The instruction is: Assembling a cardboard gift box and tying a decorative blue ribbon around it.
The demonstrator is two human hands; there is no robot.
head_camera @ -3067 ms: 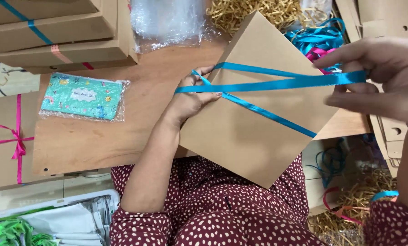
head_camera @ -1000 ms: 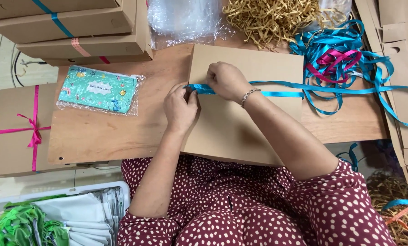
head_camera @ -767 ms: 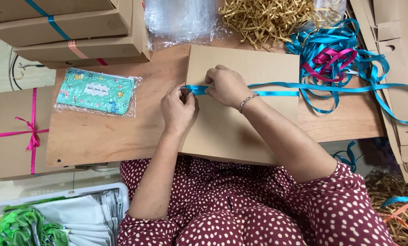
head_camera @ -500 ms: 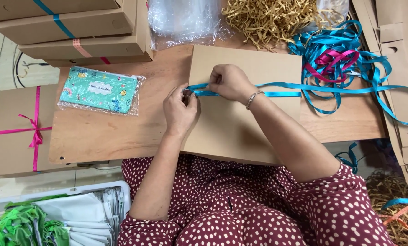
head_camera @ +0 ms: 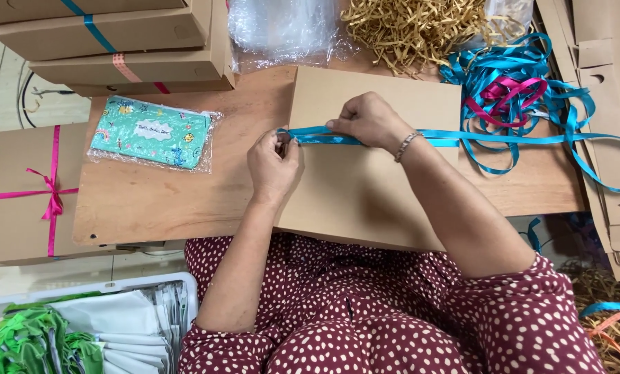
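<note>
A person in a dark red, white-dotted dress works over a flat brown cardboard box (head_camera: 365, 201) that lies on a wooden tabletop (head_camera: 150, 201), its near edge overhanging toward the lap. The left hand (head_camera: 274, 165) sits at the box's left edge, wrist bent and forearm rising from the lap, its grip pinched together on the end of a blue ribbon (head_camera: 434, 136). The right hand (head_camera: 366, 122), a thin bracelet at the wrist, reaches across from the right with the forearm slanting over the box; its fingers are curled down and closed on the same ribbon just beside the left hand. The ribbon runs flat across the upper part of the box and off to the right, into a loose tangle of blue and pink ribbons (head_camera: 517, 86) on the tabletop.

Left of the hands lies a green patterned pouch (head_camera: 150, 131) in clear wrap, well apart from the box. Beyond it stands a stack of brown boxes (head_camera: 116, 41). A further brown box tied with a pink bow (head_camera: 26, 194) rests lower at the far left. Tan paper shreds (head_camera: 414, 28) and clear plastic wrap (head_camera: 282, 28) lie along the far edge.
</note>
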